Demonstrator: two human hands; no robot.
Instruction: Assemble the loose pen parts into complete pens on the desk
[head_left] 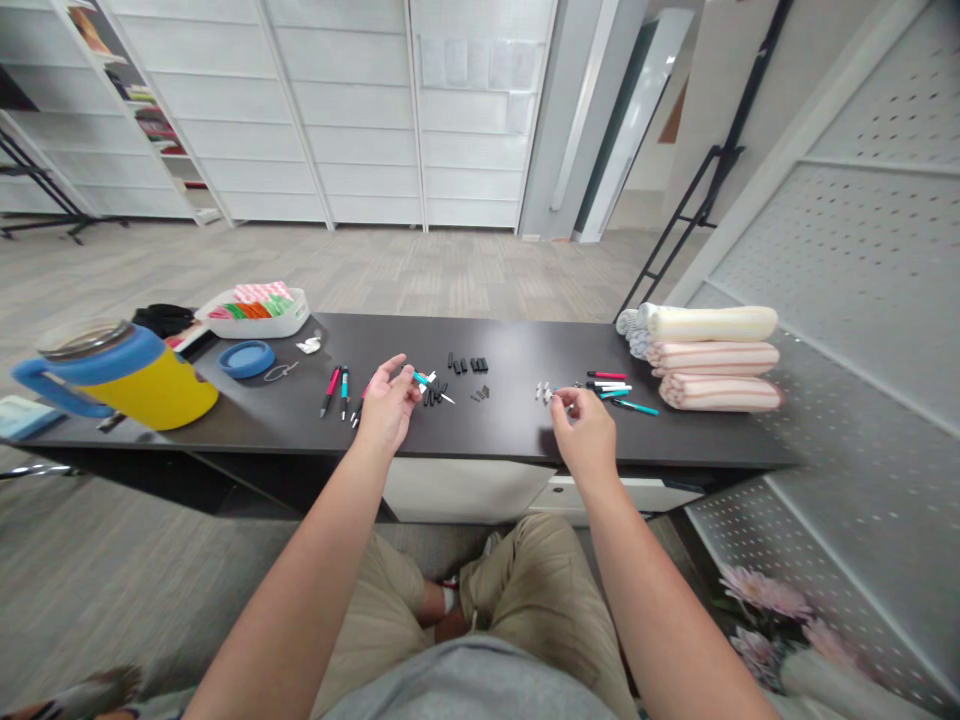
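Note:
Over the dark desk (517, 430), my left hand (388, 405) is closed on a teal pen barrel (421, 377), whose front end points right. Just past it are black pen pieces (433, 394); a thin pale tip also shows there, and I cannot tell whether it belongs to the held pen. My right hand (589, 432) is low over the desk, thumb and fingers pinched beside small silver-white pen parts (541, 391). Whatever lies in that pinch is too small to name. Between the hands are short black tubes (478, 365) and small springs (481, 395).
Pink pens (331, 390) and a teal pen (344, 392) lie left; pink (606, 375) and teal barrels (635, 407) lie right. A yellow-blue mug (150, 385), blue lid (247, 359) and white tray (289, 318) occupy the left side. Rolled towels (716, 358) are stacked at right.

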